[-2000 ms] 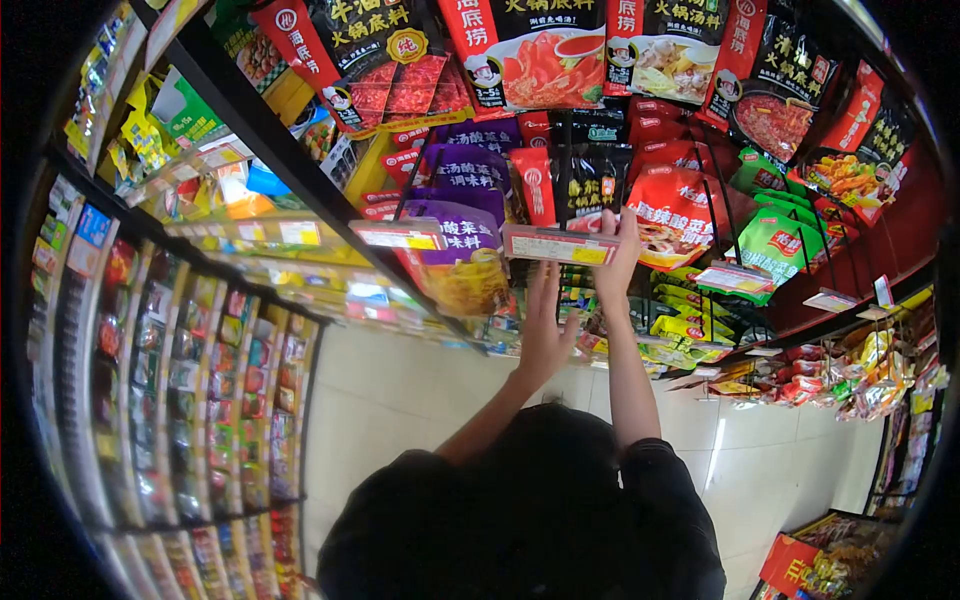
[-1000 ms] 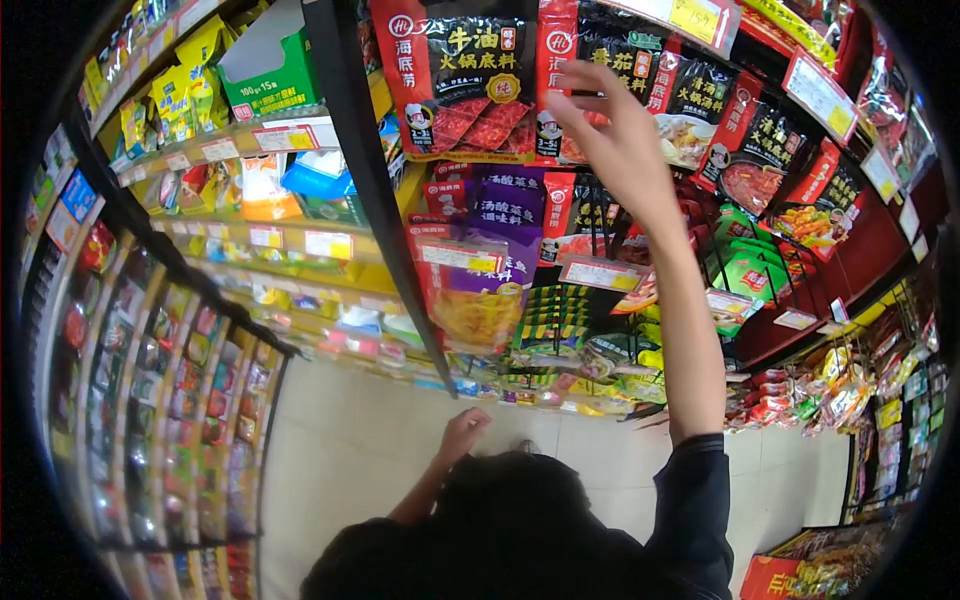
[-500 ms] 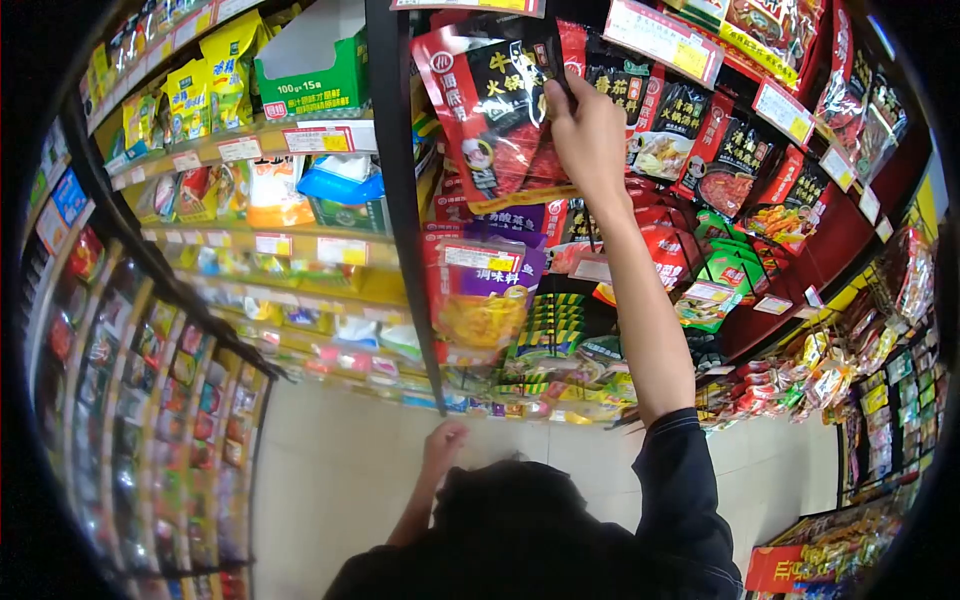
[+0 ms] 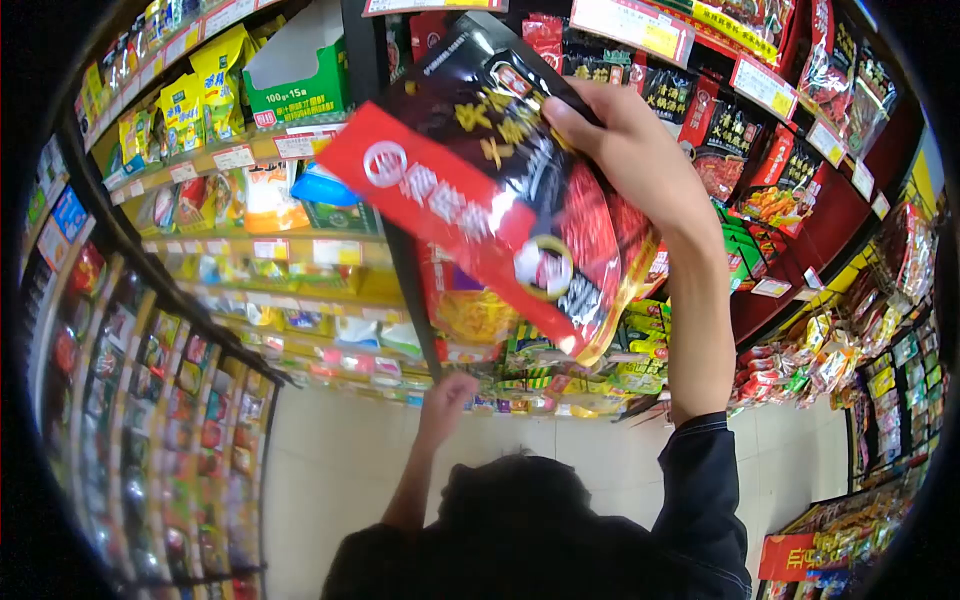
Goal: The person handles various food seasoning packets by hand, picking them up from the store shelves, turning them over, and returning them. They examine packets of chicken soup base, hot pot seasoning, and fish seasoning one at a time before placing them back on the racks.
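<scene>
In the head view, one red and black packet (image 4: 490, 190) is held up, tilted, in front of the hanging shelf goods. The right hand (image 4: 640, 150) pinches its upper edge, thumb and fingers closed on it. The left hand (image 4: 445, 395) is low, near the bottom shelf packets; I cannot tell whether it is open or closed. One green box (image 4: 295, 85) stands on the upper shelf at left.

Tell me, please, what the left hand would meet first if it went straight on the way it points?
Probably the purple and yellow packet hanging just above the left hand, though depth is unclear.
</scene>
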{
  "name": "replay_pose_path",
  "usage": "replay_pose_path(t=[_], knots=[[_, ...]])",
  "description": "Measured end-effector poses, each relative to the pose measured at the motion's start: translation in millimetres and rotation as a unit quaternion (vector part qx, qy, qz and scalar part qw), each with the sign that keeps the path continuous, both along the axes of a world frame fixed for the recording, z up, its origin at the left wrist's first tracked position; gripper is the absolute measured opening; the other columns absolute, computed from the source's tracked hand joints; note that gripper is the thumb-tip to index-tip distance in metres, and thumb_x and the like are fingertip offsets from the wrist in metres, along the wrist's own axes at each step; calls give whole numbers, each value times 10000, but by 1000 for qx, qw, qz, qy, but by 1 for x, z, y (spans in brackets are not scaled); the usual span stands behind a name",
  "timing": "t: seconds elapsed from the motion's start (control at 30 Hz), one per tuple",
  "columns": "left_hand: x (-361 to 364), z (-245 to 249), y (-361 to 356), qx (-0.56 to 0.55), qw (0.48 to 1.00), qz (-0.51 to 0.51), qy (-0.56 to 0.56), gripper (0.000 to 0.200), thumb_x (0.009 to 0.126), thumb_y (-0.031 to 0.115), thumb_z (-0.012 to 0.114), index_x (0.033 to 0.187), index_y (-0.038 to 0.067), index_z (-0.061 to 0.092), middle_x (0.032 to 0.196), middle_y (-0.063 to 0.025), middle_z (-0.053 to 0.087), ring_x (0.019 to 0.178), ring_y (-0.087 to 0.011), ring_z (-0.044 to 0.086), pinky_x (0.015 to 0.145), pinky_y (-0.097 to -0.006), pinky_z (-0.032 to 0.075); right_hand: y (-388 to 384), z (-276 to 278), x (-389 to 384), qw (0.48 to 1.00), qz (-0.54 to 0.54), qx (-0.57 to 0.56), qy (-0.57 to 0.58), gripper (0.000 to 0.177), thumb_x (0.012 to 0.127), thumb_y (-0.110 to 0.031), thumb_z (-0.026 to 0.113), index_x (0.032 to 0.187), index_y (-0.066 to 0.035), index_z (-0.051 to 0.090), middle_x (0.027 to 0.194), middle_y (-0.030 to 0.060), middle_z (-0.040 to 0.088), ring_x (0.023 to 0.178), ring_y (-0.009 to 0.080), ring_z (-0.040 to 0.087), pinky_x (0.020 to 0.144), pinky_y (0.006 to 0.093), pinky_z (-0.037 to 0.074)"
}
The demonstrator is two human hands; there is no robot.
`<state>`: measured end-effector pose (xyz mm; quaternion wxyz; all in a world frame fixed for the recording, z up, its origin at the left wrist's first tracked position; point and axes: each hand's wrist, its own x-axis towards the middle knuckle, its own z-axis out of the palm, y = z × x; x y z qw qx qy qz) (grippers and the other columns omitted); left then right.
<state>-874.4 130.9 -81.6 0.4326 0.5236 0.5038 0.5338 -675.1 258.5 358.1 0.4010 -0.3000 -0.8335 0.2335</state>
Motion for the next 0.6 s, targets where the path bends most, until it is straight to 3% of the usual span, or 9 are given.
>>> replay_pose_path(t=[0.1, 0.13, 0.23, 0.3, 0.4, 0.43, 0.5, 0.53, 0.6], knots=[[-3, 54, 15, 25, 993, 23, -117, 147, 979, 107, 598, 1060, 1, 659, 993, -50, 691, 909, -119, 654, 812, -269, 512, -43, -43, 34, 993, -58, 82, -63, 240, 999, -196, 568, 1018, 35, 631, 754, 169, 598, 661, 218, 567, 665, 366, 459], [-1, 77, 20, 77, 983, 45, -161, 181, 989, 135, 584, 1066, -15, 650, 1015, -56, 687, 931, -127, 653, 832, -272, 510, -59, -67, 48, 995, -64, 51, -48, 229, 995, -192, 575, 1005, 30, 628, 751, 182, 583, 645, 247, 561, 647, 370, 456], [4, 174, 24, 105, 965, -84, -224, 449, 1049, 329, 407, 1235, -21, 618, 1109, -117, 700, 1044, -177, 666, 891, -297, 517, -89, -156, 94, 989, -109, -87, -59, 194, 981, -159, 596, 1052, 15, 643, 754, 192, 593, 630, 291, 578, 609, 364, 453], [18, 205, 36, 16, 963, -165, -214, 399, 981, 223, 630, 1295, -16, 565, 1151, -123, 687, 1040, -175, 673, 909, -311, 536, -96, -218, 111, 975, -149, -164, -23, 196, 973, -128, 603, 1111, 4, 650, 766, 202, 610, 627, 298, 580, 601, 359, 455], [68, 198, 61, 54, 984, -169, -5, 260, 970, 128, 653, 1193, -4, 646, 1084, -99, 713, 1003, -135, 683, 854, -264, 542, -89, -279, 118, 961, -231, -147, 34, 210, 1000, -146, 573, 1136, -2, 644, 774, 202, 627, 634, 315, 570, 617, 363, 461], [81, 190, 73, 87, 982, -164, 29, 187, 956, 92, 668, 1114, -6, 672, 1012, -69, 722, 911, -108, 692, 783, -240, 546, -80, -299, 121, 955, -220, -179, 91, 225, 1019, -170, 552, 1135, 0, 643, 778, 196, 632, 656, 280, 584, 643, 351, 466], [101, 184, 93, 133, 982, -97, 95, 138, 955, 80, 664, 1066, 0, 677, 944, -48, 723, 822, -94, 691, 733, -236, 546, -65, -316, 130, 953, -240, -173, 63, 251, 1031, -202, 542, 1134, 4, 641, 770, 174, 633, 675, 214, 572, 663, 335, 466], [108, 186, 100, 141, 982, -67, 102, 127, 949, 83, 673, 1048, 4, 676, 888, -44, 722, 796, -89, 691, 720, -236, 546, -56, -323, 129, 951, -227, -172, 121, 291, 1039, -240, 539, 1131, 19, 635, 771, 114, 641, 709, 144, 541, 670, 322, 460], [116, 190, 110, 177, 974, -32, 136, 167, 933, 116, 702, 1052, -1, 688, 919, -59, 740, 835, -115, 706, 771, -266, 550, -40, -324, 132, 946, -212, -173, 174, 306, 1041, -255, 543, 1118, 28, 632, 790, 84, 647, 727, 125, 529, 678, 312, 458]])
